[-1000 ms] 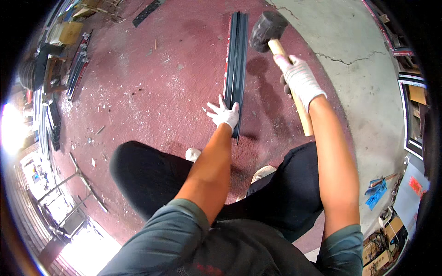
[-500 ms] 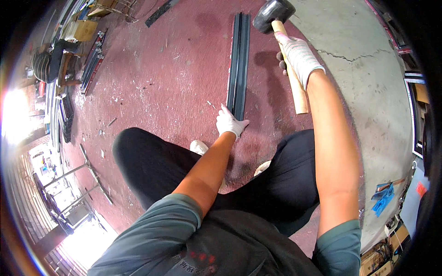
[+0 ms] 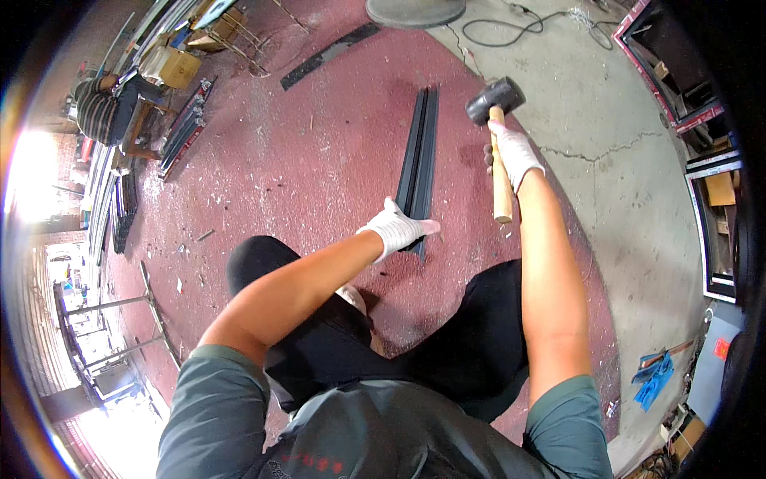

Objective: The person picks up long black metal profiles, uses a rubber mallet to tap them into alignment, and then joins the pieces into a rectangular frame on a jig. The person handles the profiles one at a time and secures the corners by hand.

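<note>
A long dark grey metal profile (image 3: 417, 152), grooved along its length, lies pointing away from me over the red floor. My left hand (image 3: 396, 228), in a white glove, is closed across it close to its near end, a short stub showing past the palm. To the right, my right hand (image 3: 517, 153), also gloved, grips the pale wooden handle of a mallet (image 3: 501, 191). The mallet's black head points away from me, beyond the far side of the hand. Mallet and profile are apart.
A flat dark strip (image 3: 331, 54) lies far ahead, near a round base (image 3: 415, 11) and a cable (image 3: 511, 36). Window-like frames (image 3: 710, 219) stand at right, a blue cloth (image 3: 656, 382) nearby. At left are a metal stand (image 3: 152, 307), bundled profiles (image 3: 187, 128) and a seated person (image 3: 108, 108).
The view has tilted, showing more of the floor ahead. My left hand has shifted from the profile's near end slightly farther along it. My right hand still holds the mallet.
</note>
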Demonstrator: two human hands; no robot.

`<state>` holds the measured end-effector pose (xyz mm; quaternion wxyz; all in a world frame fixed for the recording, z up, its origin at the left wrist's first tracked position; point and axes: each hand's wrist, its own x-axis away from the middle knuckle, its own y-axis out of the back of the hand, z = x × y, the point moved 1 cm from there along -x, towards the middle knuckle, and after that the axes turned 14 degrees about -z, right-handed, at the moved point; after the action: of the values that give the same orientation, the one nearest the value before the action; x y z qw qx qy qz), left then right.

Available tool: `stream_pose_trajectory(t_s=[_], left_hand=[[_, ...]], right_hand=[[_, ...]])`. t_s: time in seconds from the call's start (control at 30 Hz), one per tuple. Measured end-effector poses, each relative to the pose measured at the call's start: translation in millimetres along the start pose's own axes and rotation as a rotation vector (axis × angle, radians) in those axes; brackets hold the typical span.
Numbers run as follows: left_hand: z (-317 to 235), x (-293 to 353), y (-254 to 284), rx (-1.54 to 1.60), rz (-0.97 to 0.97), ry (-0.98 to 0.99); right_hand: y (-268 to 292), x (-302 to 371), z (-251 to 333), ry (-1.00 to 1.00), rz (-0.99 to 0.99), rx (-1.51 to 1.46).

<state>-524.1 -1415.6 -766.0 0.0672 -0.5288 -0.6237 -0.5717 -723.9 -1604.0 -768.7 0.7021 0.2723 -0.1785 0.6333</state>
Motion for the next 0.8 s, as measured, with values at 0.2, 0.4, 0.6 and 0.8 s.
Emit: stream_pose_trajectory(t_s=[0.2,0.4,0.6,0.8], left_hand=[[-19.7,-8.6,40.4,-0.001,0.088,-0.04],[-43.1,7.7,56.6,-0.077,0.258,-0.091],[-37.3,-2.9,73.0,0.036,0.237,-0.016],[-47.6,-9.8,68.3,0.18,0.232,0.009]], right_hand=[[4.1,-1.8,-18.1,-0.007,0.102,0.181],[56.7,-54.8,-96.2,0.048,0.145,0.807],[8.6,-8.1,-80.5,0.076,0.117,1.007],[-4.9,-36.5,-111.8,0.212,0.32,1.087]])
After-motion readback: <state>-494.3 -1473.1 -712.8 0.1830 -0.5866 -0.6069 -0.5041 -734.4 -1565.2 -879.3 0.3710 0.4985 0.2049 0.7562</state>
